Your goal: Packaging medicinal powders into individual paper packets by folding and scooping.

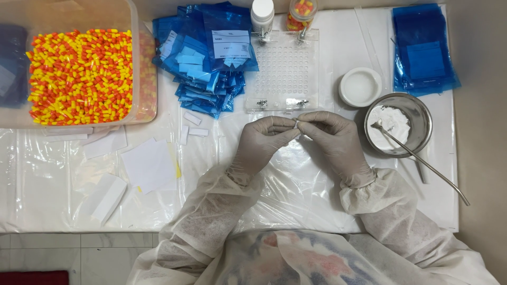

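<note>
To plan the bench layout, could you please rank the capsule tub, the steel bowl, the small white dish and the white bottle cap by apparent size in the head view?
1. capsule tub
2. steel bowl
3. small white dish
4. white bottle cap, though it sits higher, nearer the camera.

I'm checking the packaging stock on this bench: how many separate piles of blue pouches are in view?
2. A large fanned pile of blue pouches lies at top centre, beside the capsule tub; a smaller neat stack lies at top right, above the steel bowl. More may lie outside the view.
</note>
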